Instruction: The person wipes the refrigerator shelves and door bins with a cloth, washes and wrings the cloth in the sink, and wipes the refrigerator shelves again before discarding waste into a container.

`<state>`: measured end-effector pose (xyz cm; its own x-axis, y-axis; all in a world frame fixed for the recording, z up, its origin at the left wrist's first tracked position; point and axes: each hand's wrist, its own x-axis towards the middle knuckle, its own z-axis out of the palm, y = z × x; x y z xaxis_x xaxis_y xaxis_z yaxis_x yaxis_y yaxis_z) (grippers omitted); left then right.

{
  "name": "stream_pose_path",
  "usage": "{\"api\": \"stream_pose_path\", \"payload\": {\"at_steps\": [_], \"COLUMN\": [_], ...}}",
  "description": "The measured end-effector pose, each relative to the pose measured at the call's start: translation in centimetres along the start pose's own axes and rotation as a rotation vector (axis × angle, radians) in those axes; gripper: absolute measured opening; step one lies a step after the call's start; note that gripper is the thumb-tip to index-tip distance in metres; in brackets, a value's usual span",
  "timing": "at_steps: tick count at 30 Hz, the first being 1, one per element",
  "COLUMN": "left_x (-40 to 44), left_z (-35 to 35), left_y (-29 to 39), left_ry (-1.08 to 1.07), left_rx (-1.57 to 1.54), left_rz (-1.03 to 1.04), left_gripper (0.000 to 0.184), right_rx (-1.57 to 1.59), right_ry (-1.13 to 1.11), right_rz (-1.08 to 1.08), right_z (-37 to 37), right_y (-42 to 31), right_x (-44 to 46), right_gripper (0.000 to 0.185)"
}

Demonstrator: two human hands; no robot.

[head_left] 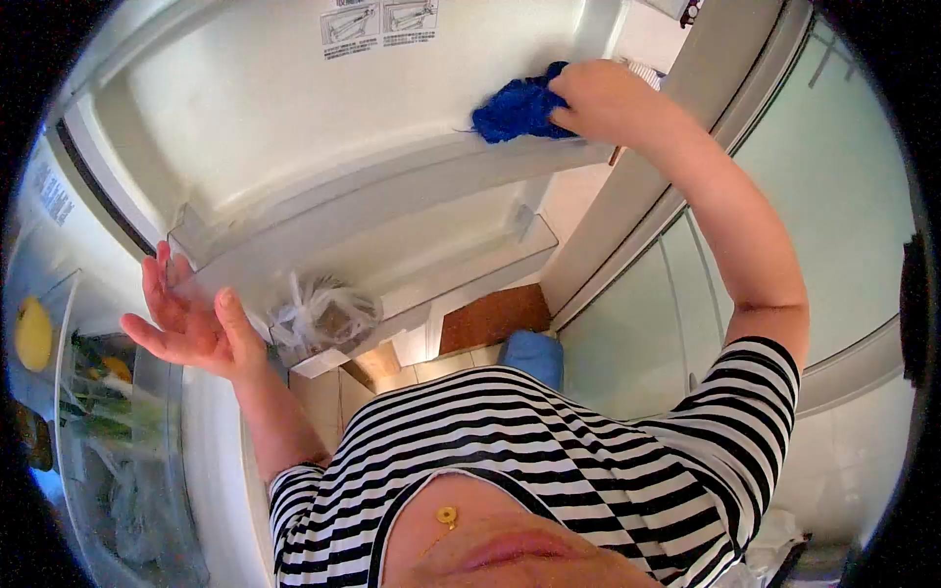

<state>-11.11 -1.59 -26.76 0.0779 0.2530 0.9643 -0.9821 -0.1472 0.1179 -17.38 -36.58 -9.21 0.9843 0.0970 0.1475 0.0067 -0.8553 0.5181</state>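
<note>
Bunched in my right hand (606, 100) is a dark blue cloth (518, 108). The cloth rests against the upper right part of the open fridge door's inner panel (294, 118), just above a clear door shelf (392, 186). My left hand (201, 328) is raised at the left end of that shelf, palm up with its fingers spread. Its fingertips are close to the shelf's corner; whether they touch it I cannot tell. Nothing lies in the left palm.
A lower door shelf (470, 279) holds a tied plastic bag (323, 312). On the left, the fridge interior has a yellow fruit (34, 335) and a clear drawer (127, 461) of greens and bags. Frosted glass panels (833, 167) stand at right. A blue object (532, 359) is on the floor.
</note>
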Motion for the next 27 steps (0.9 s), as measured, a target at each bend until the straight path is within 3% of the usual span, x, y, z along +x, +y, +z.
{"api": "stream_pose_path", "payload": {"at_steps": [1, 11, 13, 15, 19, 21, 22, 24, 25, 27], "left_x": [0.0, -0.3, -0.3, 0.0, -0.1, -0.2, 0.0, -0.3, -0.4, 0.2], "left_z": [0.1, 0.6, 0.5, 0.6, 0.2, 0.1, 0.3, 0.1, 0.0, 0.0], "left_y": [-0.1, -0.5, -0.8, -0.6, -0.6, -0.5, -0.5, -1.5, -1.9, -2.0], "left_ry": [0.006, 0.01, -0.042, -0.039, -0.048, -0.043, -0.026, -0.033, -0.041, -0.079], "left_rx": [0.011, -0.033, 0.022, 0.032, -0.008, 0.004, 0.023, -0.004, -0.029, 0.012], "left_rz": [0.013, -0.014, 0.015, 0.008, -0.01, -0.02, -0.019, -0.005, 0.01, 0.063], "left_gripper": [0.085, 0.077, 0.076, 0.076, 0.075, 0.076, 0.076, 0.079, 0.082, 0.085], "right_rx": [-0.019, 0.309, 0.58, 0.629, 0.792, 0.653, 0.351, 0.139, 0.138, 0.146], "right_ry": [-0.091, -0.071, 0.061, 0.064, 0.3, 0.321, 0.42, 0.033, 0.033, -0.086], "right_rz": [0.058, -0.082, -0.315, -0.288, -0.394, -0.289, -0.431, -0.174, -0.172, -0.148], "right_z": [-0.4, 0.4, -0.4, -0.6, 1.9, -2.0, 1.3, 2.5, 2.1, 0.4], "right_y": [-1.0, -2.6, -3.6, -4.5, -1.5, -1.4, 3.3, 4.9, 4.2, 2.1], "right_x": [0.5, 2.3, 2.5, 3.7, 6.6, 2.3, 3.3, 1.1, 0.4, -1.3], "right_gripper": [0.037, 0.045, 0.043, 0.04, 0.032, 0.028, 0.027, 0.036, 0.036, 0.062]}}
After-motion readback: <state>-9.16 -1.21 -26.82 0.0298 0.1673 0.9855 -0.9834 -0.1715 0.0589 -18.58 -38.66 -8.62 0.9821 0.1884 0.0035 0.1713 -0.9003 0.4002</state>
